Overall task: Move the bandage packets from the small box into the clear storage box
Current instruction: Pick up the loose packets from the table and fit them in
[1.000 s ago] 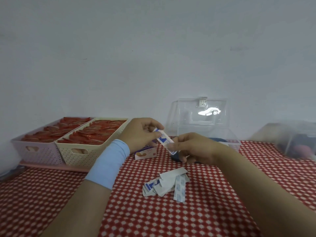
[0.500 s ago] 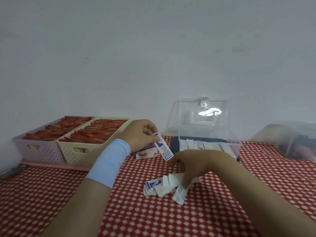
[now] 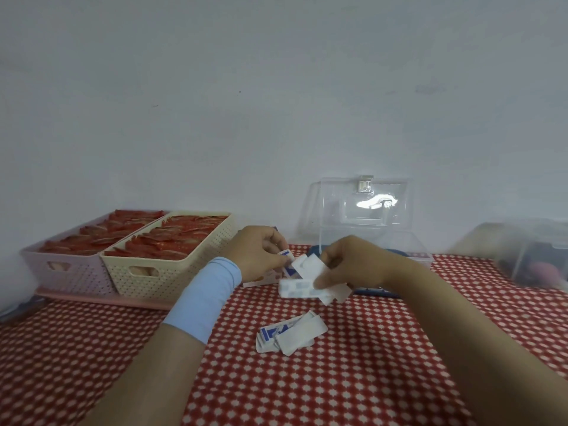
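Note:
My left hand (image 3: 259, 252), with a light blue wristband, pinches one blue-and-white bandage packet (image 3: 287, 262) above the table. My right hand (image 3: 353, 265) grips several white bandage packets (image 3: 310, 281), lifted off the cloth just right of the left hand. A small pile of packets (image 3: 289, 332) lies on the red checked cloth below both hands. The small bandage box (image 3: 261, 279) lies behind my left hand, mostly hidden. The clear storage box (image 3: 421, 253) stands behind my right hand with its lid (image 3: 362, 207) raised against the wall.
Two woven baskets, a pink basket (image 3: 61, 269) and a cream basket (image 3: 163, 269), filled with red packets stand at the left on a pink tray. Another clear container (image 3: 528, 256) sits blurred at the far right. The wall runs close behind.
My right hand dipped to the pile, took hold of several packets and lifted them up beside the left hand. The pile on the cloth is smaller. The left hand stayed nearly still.

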### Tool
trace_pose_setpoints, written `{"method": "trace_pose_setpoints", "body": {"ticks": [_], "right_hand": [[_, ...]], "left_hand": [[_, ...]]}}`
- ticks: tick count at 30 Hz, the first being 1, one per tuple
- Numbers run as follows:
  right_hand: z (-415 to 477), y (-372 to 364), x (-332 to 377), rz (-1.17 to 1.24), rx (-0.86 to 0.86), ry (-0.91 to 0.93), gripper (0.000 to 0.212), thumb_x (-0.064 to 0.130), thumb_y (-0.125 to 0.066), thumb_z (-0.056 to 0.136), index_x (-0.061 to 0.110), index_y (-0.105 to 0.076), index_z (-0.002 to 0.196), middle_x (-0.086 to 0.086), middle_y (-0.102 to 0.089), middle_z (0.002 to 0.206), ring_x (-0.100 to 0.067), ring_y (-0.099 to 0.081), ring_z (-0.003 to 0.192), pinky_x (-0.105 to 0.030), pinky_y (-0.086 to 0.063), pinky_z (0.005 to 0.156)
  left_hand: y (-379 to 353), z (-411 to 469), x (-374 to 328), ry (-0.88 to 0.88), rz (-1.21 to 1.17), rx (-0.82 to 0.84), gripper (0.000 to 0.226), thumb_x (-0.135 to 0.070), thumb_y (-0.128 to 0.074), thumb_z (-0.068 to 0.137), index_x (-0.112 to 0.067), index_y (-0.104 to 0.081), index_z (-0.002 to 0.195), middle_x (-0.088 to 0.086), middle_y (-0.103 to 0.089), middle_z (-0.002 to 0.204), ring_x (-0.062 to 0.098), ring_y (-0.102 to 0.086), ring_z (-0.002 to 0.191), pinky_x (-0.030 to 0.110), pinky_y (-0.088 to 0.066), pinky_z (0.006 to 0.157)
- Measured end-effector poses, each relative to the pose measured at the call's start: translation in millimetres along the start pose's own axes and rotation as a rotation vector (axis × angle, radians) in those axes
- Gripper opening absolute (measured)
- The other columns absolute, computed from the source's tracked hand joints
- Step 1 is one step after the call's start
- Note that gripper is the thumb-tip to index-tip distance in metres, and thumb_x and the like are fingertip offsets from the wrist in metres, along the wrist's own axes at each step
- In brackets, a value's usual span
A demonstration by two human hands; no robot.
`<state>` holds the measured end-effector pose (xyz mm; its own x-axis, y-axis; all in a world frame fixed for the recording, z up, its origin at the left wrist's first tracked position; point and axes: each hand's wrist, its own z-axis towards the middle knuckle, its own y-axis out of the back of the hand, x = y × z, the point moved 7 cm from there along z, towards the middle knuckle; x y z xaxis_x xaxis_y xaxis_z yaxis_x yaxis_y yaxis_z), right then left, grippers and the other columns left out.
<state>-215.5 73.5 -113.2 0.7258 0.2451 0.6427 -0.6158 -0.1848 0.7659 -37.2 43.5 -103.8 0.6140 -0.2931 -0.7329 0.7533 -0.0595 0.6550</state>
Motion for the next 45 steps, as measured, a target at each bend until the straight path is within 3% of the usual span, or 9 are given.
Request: {"method": "trace_pose_setpoints", "body": {"ticks": [5, 9, 17, 22, 28, 32, 35, 40, 45], "right_hand": [[4, 9, -5, 0.240, -0.188, -0.059, 0.013, 0.023, -0.083, 0.081, 0.019, -0.073, 0.087, -0.001, -0.076, 0.097, -0.016, -0.073, 0.086, -0.027, -0.060, 0.066], [4, 6, -7, 0.366, -0.199, -0.076, 0.012, 0.022, -0.078, 0.086, 0.015, -0.073, 0.094, -0.002, -0.076, 0.097, -0.017, -0.073, 0.084, -0.023, -0.057, 0.060], [4, 9, -13, 0.532, -0.274, -0.118, 0.020, 0.026, -0.073, 0.091, 0.014, -0.073, 0.106, -0.004, -0.077, 0.096, -0.015, -0.067, 0.074, -0.022, -0.047, 0.052], [5, 1, -11, 0.666, -0.171, -0.147, 0.024, 0.026, -0.074, 0.090, 0.015, -0.071, 0.111, -0.004, -0.077, 0.100, -0.020, -0.073, 0.084, -0.027, -0.056, 0.064], [6, 10, -18, 0.630, -0.193, -0.179, 0.024, 0.024, -0.077, 0.087, 0.013, -0.072, 0.107, -0.003, -0.077, 0.102, -0.026, -0.073, 0.097, -0.043, -0.060, 0.088], [2, 27, -19, 0.745, -0.283, -0.143, 0.019, 0.018, -0.074, 0.089, 0.008, -0.071, 0.106, -0.008, -0.077, 0.104, -0.025, -0.073, 0.097, -0.040, -0.060, 0.085], [2, 21, -7, 0.878, -0.138, -0.080, 0.026, 0.014, -0.073, 0.089, 0.004, -0.070, 0.113, -0.009, -0.076, 0.109, -0.027, -0.073, 0.101, -0.042, -0.059, 0.087], [4, 3, -2, 0.649, -0.123, -0.123, 0.029, 0.015, -0.080, 0.082, 0.002, -0.071, 0.106, -0.006, -0.077, 0.100, -0.022, -0.076, 0.089, -0.032, -0.062, 0.071], [3, 8, 0, 0.630, -0.182, -0.085, 0.033, 0.011, -0.083, 0.079, 0.013, -0.069, 0.109, -0.005, -0.077, 0.099, -0.020, -0.076, 0.084, -0.031, -0.061, 0.066]], "left_hand": [[-10, -1, 6, 0.110, -0.254, 0.035, 0.018, -0.026, -0.081, 0.080, -0.024, -0.071, 0.095, -0.008, -0.077, 0.086, 0.008, -0.063, 0.061, 0.026, -0.046, 0.059], [-13, -3, 6, 0.152, -0.499, 0.058, 0.010, -0.017, -0.072, 0.089, -0.013, -0.069, 0.098, 0.010, -0.077, 0.093, 0.015, -0.072, 0.069, 0.022, -0.049, 0.048], [-17, -5, -3, 0.094, -0.856, 0.214, 0.030, -0.005, -0.064, 0.091, -0.011, -0.063, 0.120, 0.010, -0.074, 0.110, 0.016, -0.071, 0.090, 0.028, -0.060, 0.075], [-22, 0, -1, 0.176, -1.072, 0.074, 0.021, -0.006, -0.063, 0.093, -0.011, -0.067, 0.113, 0.009, -0.076, 0.099, 0.015, -0.069, 0.083, 0.025, -0.059, 0.071], [-18, 3, 5, 0.147, -0.993, -0.051, 0.018, -0.007, -0.066, 0.092, -0.013, -0.065, 0.108, 0.014, -0.072, 0.111, 0.015, -0.074, 0.082, 0.026, -0.061, 0.070], [-15, 4, 10, 0.143, -0.830, -0.117, 0.017, -0.009, -0.070, 0.090, -0.017, -0.066, 0.104, 0.011, -0.073, 0.109, 0.020, -0.075, 0.086, 0.038, -0.060, 0.084], [-15, 2, 5, 0.109, -0.797, -0.119, 0.020, -0.004, -0.071, 0.088, -0.016, -0.066, 0.103, 0.011, -0.070, 0.109, 0.019, -0.075, 0.084, 0.031, -0.061, 0.073], [-18, 0, -11, 0.036, -0.830, -0.094, 0.018, -0.003, -0.069, 0.089, -0.013, -0.065, 0.103, 0.006, -0.072, 0.094, 0.017, -0.074, 0.079, 0.029, -0.060, 0.071], [-30, -1, -12, 0.112, -1.046, -0.004, 0.013, -0.013, -0.066, 0.092, -0.009, -0.066, 0.104, 0.013, -0.073, 0.101, 0.017, -0.073, 0.080, 0.026, -0.059, 0.066]]}}
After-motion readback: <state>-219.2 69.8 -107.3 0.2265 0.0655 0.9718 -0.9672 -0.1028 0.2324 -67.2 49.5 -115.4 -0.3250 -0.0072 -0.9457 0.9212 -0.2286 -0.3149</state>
